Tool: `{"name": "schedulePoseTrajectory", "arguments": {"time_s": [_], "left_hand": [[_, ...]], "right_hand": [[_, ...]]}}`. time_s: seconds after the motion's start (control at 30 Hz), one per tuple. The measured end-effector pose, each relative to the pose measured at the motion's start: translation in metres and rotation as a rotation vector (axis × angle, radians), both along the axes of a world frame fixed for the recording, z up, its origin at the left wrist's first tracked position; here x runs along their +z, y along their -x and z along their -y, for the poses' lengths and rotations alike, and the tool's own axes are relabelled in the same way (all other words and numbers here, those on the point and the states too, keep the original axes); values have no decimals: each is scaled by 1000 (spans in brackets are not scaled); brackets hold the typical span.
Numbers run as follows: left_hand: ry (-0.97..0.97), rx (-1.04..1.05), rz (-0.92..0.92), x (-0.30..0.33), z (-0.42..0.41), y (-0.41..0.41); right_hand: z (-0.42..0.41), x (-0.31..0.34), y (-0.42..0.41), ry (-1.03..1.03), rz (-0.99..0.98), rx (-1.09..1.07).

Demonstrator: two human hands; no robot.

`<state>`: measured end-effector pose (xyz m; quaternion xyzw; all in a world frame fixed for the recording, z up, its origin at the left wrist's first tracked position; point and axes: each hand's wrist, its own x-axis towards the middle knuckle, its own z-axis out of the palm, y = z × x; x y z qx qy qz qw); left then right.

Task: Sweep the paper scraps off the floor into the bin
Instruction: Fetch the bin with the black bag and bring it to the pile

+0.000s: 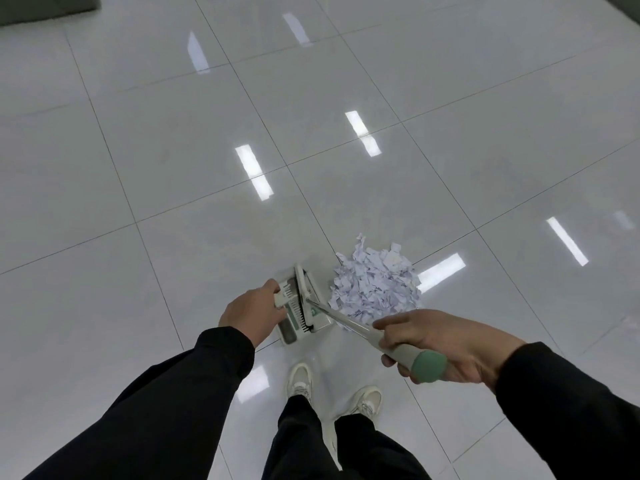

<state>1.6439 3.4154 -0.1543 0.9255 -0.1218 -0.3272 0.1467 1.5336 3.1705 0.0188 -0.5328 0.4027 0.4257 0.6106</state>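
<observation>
A heap of white paper scraps [375, 284] lies on the glossy tiled floor just ahead of my feet. Left of the heap stands a cream and green dustpan [294, 313] with a comb edge, and the broom head [306, 292] sits against it. My left hand [249, 308] grips the dustpan's top edge. My right hand [440, 344] holds the broom handle [408, 355] near its green end cap, with the metal shaft running down to the broom head. No bin is in view.
Pale floor tiles [173, 150] with light reflections stretch all around. A dark object's edge [45, 8] shows at the top left corner. My two light shoes [332, 389] stand just behind the dustpan.
</observation>
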Motion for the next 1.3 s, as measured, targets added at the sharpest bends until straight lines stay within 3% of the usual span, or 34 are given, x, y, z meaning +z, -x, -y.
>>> {"name": "schedulePoseTrajectory", "arguments": {"time_s": [0.3, 0.43, 0.63, 0.73, 0.87, 0.93, 1.0, 1.03, 1.1, 1.13, 1.17, 1.23, 1.3], "left_hand": [[54, 15, -3, 5, -10, 5], [39, -75, 64, 15, -2, 10], [95, 10, 194, 48, 30, 6], [85, 60, 195, 64, 72, 5], [81, -136, 174, 83, 189, 19], [37, -207, 149, 93, 226, 19], [37, -309, 161, 107, 322, 43], [23, -309, 161, 113, 324, 42], [45, -408, 196, 122, 430, 82], [31, -408, 201, 128, 428, 79], [56, -476, 220, 130, 498, 113], [34, -487, 224, 137, 539, 126], [74, -593, 250, 136, 645, 184]], "right_hand": [[-12, -23, 12, -83, -8, -205], [-1, -23, 20, -115, -26, -302], [48, 41, 61, -144, 21, -303], [89, 74, 107, -136, 78, -432], [160, 112, 191, -200, 193, -735], [178, 113, 210, -177, 239, -754], [232, 122, 257, -109, 271, -803], [232, 116, 255, -75, 268, -795], [298, 121, 307, -30, 301, -859], [300, 115, 301, 4, 308, -854], [348, 115, 340, 27, 322, -912], [387, 109, 347, 97, 340, -903], [465, 104, 399, 136, 349, -1013]]}}
